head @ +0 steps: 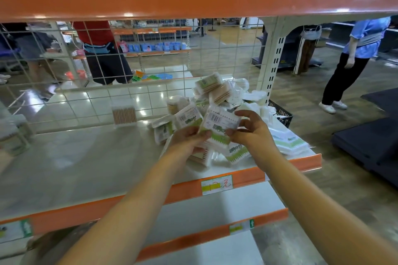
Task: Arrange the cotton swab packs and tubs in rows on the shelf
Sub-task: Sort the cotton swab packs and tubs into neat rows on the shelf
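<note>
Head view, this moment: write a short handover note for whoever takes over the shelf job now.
Left hand and right hand: together they grip one flat cotton swab pack, held above the heap.
Heap of packs and tubs: jumbled at the right end of the shelf.
Done: one clear swab box stands alone near the wire back; a few blurred boxes sit at the far left.
Left: nearly all; sort the heap and set it in rows across the shelf.
</note>
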The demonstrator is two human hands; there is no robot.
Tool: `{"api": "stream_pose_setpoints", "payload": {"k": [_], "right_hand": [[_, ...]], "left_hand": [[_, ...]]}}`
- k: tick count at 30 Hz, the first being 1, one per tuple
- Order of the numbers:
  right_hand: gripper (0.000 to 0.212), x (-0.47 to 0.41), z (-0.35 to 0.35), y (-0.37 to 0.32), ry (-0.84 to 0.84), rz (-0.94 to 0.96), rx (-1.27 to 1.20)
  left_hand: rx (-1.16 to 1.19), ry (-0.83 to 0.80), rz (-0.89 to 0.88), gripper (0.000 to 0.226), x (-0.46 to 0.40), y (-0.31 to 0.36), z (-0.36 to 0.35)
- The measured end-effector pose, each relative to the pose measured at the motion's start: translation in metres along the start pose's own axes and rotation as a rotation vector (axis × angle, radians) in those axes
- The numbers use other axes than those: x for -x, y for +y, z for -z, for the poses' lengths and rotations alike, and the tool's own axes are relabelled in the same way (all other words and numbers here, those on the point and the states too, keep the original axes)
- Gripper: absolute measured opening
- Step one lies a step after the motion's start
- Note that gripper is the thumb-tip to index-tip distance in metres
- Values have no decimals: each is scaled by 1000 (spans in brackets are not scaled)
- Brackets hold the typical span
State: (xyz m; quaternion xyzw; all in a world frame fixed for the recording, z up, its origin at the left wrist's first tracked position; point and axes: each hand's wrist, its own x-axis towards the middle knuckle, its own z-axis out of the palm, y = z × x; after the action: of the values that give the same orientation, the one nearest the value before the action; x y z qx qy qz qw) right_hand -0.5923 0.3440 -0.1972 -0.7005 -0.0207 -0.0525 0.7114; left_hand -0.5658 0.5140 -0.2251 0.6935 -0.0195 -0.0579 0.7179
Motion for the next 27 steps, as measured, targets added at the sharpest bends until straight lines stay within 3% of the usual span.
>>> {"api": "stream_pose_setpoints", "payload": {"k": [6, 13, 15, 17, 20, 27], "right_hand": [[48, 7, -8, 9, -37, -39, -73], [40, 17, -9, 15, -126, -59, -38], [46, 17, -8, 11, -127, -53, -32], [49, 16, -6, 7, -127, -44, -11], [35, 16, -7, 4, -158, -45, -12], [36, 18, -14, 8, -148, -35, -61]], "left_hand": [[164, 90, -48, 14, 0, 7, 3], [187, 11, -110, 33, 6, 20, 6], [118, -6, -127, 38, 7, 25, 7], [34, -4, -138, 30, 7, 30, 7], [5, -30, -128, 27, 9, 32, 6], [224, 41, -70, 30, 14, 26, 7]]}}
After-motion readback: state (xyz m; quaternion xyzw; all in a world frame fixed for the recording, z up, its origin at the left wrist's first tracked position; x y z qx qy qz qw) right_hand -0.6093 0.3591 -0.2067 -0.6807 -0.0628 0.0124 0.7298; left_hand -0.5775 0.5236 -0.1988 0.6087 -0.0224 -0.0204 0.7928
